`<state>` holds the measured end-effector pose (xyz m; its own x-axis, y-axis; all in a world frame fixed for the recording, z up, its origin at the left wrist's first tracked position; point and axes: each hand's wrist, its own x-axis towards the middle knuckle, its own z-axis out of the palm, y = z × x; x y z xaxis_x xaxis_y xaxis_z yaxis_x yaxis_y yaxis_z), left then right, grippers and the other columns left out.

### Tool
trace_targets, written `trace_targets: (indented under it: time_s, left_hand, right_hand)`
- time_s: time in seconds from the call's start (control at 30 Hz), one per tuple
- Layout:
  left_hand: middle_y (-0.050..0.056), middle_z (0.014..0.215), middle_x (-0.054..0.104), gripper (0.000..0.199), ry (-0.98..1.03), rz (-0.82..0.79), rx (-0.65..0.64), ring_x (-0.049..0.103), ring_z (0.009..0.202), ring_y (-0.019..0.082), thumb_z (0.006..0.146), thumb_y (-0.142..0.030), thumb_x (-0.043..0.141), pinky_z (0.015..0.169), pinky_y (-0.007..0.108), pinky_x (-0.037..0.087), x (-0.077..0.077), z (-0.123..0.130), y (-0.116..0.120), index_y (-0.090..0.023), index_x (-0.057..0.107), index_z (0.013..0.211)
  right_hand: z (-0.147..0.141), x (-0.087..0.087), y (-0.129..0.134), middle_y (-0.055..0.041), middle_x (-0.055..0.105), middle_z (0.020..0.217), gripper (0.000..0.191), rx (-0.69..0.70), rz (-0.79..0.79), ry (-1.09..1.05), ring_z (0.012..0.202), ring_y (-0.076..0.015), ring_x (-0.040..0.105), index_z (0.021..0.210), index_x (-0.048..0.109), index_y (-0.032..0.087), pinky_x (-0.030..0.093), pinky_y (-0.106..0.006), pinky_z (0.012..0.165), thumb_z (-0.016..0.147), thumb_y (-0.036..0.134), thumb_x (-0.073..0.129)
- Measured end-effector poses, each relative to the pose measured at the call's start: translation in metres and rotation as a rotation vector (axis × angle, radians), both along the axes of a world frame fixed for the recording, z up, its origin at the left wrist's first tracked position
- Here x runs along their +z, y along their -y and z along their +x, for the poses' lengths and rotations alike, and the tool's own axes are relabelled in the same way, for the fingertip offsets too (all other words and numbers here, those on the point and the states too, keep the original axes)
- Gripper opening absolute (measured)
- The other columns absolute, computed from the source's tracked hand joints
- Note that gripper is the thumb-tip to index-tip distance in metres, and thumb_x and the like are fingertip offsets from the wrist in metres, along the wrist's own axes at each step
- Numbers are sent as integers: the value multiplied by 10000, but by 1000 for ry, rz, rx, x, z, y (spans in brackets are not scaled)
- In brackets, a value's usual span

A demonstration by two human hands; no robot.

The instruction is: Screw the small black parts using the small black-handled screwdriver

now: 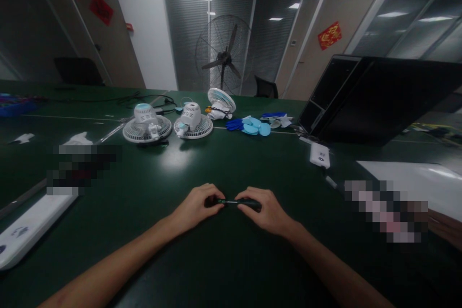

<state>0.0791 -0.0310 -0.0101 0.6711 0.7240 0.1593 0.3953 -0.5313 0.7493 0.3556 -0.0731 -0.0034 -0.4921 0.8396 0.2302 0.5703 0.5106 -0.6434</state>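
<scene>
Over the dark green table, my right hand (265,207) is closed round the dark handle of a small screwdriver (233,201), whose thin metal shaft points left and lies level. My left hand (200,204) pinches a small dark green piece (221,201) at the far end of that shaft. Fingers cover most of this piece, so its kind is hidden. Both hands are close together, with a short stretch of bare metal between the fingertips.
Across the table sit white fan heads (146,122), (193,120), (221,103) with guards. Blue gloves (234,124) and light blue discs (256,126) lie beside them. A large black monitor (375,101) leans at right; a long white case (36,226) lies at left.
</scene>
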Motion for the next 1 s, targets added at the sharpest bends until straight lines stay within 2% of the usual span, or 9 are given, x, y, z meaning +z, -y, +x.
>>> trace_targets:
  time_s: [0.27,0.4,0.53,0.73,1.0]
  left_hand:
    - [23,1042,689,131,-29,46,-7,589,969,198,964,-286,680,841,329,463,2,0,1,-237,731,1074]
    - [34,1101,688,137,-13,74,-18,584,1034,214,962,-293,686,905,356,463,1,1,0,-241,728,1081]
    - [35,1104,684,115,-3,97,-11,581,1044,216,953,-284,696,921,363,462,-1,2,0,-238,727,1054]
    - [42,1139,671,144,-33,97,4,570,1061,222,958,-305,687,918,367,468,1,1,2,-242,726,1082]
    - [40,1104,673,158,-51,96,-1,566,1031,221,971,-332,671,914,369,465,1,0,2,-235,727,1082]
  right_hand:
    - [-8,2,0,-30,716,1093,220,13,10,-27,947,-190,674,1231,696,251,513,-313,840,1038,332,629]
    - [-13,2,1,-26,704,1065,237,16,24,24,893,-177,667,1249,704,263,513,-294,785,1048,357,620]
    - [-22,3,4,-32,698,1126,270,41,62,36,908,-173,669,1295,693,271,513,-280,772,1047,355,628]
    - [-18,4,5,-36,713,1058,225,-18,71,-12,884,-173,673,1221,716,224,525,-291,776,1024,304,644]
    - [-14,3,6,-56,721,1050,207,5,50,-24,885,-185,676,1188,725,198,548,-311,785,1011,260,638]
